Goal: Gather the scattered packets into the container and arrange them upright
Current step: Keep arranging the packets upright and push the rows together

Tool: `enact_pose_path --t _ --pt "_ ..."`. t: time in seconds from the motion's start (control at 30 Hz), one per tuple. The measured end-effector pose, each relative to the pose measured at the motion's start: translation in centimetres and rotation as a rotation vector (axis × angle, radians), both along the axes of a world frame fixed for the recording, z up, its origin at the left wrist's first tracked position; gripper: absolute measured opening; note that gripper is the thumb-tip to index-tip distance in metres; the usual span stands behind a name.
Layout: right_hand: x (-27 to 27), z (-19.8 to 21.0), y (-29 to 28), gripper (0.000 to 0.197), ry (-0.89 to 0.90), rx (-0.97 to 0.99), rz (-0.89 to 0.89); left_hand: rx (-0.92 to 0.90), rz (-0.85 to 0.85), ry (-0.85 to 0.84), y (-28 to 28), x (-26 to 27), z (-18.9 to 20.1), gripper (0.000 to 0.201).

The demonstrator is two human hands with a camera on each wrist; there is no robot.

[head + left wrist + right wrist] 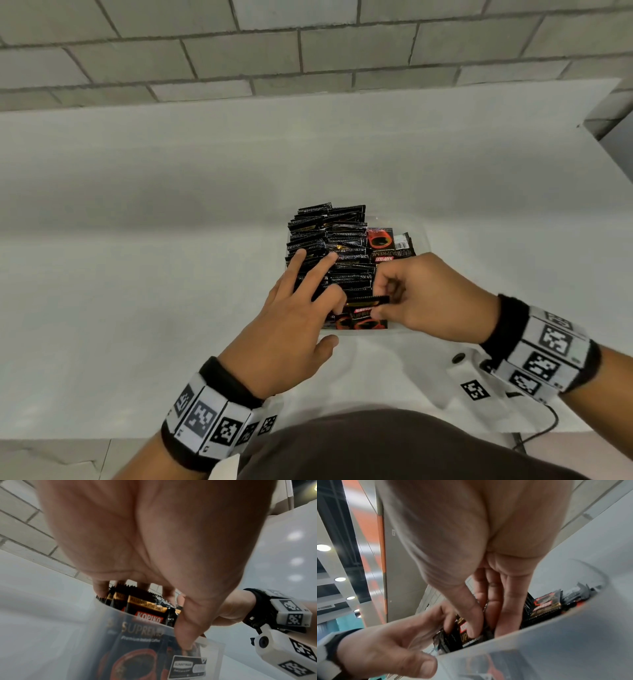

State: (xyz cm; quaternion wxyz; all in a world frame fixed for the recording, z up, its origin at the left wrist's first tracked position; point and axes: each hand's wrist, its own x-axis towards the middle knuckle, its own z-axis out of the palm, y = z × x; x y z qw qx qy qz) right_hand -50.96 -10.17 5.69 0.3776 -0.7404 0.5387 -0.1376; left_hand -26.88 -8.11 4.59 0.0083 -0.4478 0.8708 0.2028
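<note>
A clear plastic container stands mid-table, filled with black coffee packets standing upright in rows. Two packets lie flat at its back right. My left hand rests with straight spread fingers on the tops of the rows, its thumb outside the front wall. At the container's front, my right hand pinches one black packet between thumb and fingers, above a packet with a red cup. The right wrist view shows that pinched packet inside the container wall.
The white table ends at a grey brick wall behind and at an edge on the right. A white device with a black marker and cable lies near the table's front, under my right wrist.
</note>
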Motion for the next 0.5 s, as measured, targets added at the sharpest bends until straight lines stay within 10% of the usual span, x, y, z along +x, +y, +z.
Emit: enact_pose_path --t 0.5 --pt "-0.8 2.0 -2.6 0.033 0.213 0.031 0.037 0.062 -0.037 -0.02 0.1 0.2 0.1 0.039"
